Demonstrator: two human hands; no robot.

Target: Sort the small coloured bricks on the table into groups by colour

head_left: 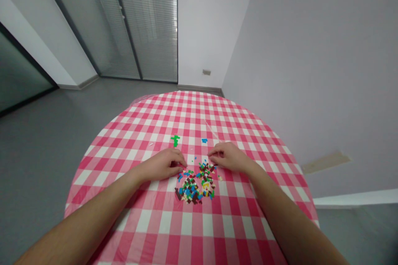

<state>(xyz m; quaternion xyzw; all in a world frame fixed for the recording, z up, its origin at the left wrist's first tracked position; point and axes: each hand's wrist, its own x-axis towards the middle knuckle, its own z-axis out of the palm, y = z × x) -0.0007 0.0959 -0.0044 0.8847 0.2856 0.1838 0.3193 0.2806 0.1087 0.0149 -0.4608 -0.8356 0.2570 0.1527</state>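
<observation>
A loose pile of tiny building bricks (194,186) in blue, green, brown, white and yellow lies on the checked tablecloth. At the pile's upper left edge, my left hand (163,164) rests with thumb and fingers bent close together at the bricks. My right hand (229,157) is at the upper right edge, its fingers curled in and their tips nearly together. Anything between the fingertips of either hand is too small to make out. Beyond my left hand lies a green cross-like piece of joined bricks (175,140). A small blue joined piece (204,140) sits beyond my right hand.
The round table wears a red and white checked tablecloth (195,109). A few stray bricks lie between my hands and past them. A grey wall (317,70) runs close along the right, and glass panels with blinds (146,25) stand beyond the table.
</observation>
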